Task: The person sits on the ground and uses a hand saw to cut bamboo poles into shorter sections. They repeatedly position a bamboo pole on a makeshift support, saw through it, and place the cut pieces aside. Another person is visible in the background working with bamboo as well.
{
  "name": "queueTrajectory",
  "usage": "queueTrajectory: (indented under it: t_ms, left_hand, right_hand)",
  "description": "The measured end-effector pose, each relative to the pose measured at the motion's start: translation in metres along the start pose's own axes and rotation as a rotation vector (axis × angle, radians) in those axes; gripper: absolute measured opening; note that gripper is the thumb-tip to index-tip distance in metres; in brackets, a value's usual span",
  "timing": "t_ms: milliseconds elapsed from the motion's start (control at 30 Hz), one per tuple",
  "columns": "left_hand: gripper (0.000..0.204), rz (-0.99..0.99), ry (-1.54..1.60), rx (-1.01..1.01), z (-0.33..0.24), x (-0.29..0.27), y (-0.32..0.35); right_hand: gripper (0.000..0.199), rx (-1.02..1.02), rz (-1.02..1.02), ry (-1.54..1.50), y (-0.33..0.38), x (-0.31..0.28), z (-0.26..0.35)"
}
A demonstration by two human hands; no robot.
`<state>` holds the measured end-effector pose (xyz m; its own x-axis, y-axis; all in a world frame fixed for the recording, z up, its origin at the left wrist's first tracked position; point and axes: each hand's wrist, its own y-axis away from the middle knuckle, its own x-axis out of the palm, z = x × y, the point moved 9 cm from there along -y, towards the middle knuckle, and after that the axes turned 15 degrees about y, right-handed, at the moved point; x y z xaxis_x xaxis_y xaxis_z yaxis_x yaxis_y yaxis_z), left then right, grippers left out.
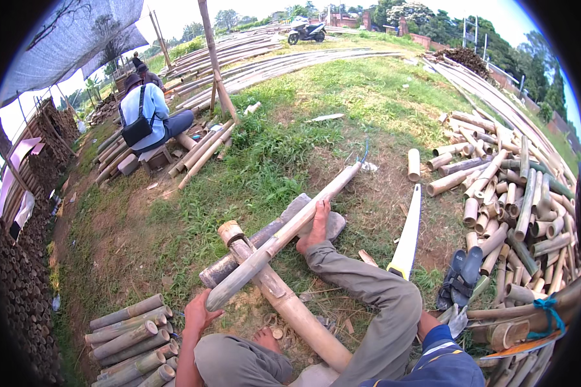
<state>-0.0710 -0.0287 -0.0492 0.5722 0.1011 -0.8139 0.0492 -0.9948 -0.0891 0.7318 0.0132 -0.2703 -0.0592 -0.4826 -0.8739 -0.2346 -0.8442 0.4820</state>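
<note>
My left hand (200,312) is closed round the near end of a long bamboo pole (284,237). The pole slopes away to the far right, lying across a thicker bamboo post (297,309) and a dark log (258,242). My bare foot (316,226) rests against the pole near the log. At lower right, my right hand (458,321), in what looks like a pale glove, is beside the black sandals (459,274) and bamboo lengths; its fingers are too small to make out. A handsaw (408,232) with a pale blade and yellow-black handle lies between my foot and the cut pieces.
A large heap of cut bamboo (497,200) fills the right side. More cut lengths (132,335) are stacked at lower left. A person (142,109) in light blue sits at far left beside bamboo poles. A motorbike (306,31) stands far back on the grass.
</note>
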Motion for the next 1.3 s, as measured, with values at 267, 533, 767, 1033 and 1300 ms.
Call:
queueTrajectory:
  t_ms: [267,533,767,1033,1300]
  left_hand:
    - [0.087,-0.099,-0.244,0.078,-0.001,0.001,0.012]
    - [0.082,-0.185,-0.081,0.259,-0.08,0.055,-0.04]
    - [0.073,-0.08,0.005,0.346,-0.111,0.103,-0.105]
    - [0.058,0.03,0.05,0.35,-0.133,0.118,-0.143]
    - [0.059,0.002,0.004,0.387,-0.135,0.112,-0.138]
  right_hand:
    - [0.035,-0.056,-0.651,-0.438,0.045,-0.056,-0.018]
    - [0.038,-0.316,-0.695,-1.138,0.205,-0.245,0.018]
    - [0.043,-0.533,-0.235,-1.598,0.214,-0.216,0.223]
    - [0.035,-0.717,0.015,-1.397,0.192,-0.158,0.319]
    - [0.047,-0.763,0.101,-1.335,0.203,-0.126,0.308]
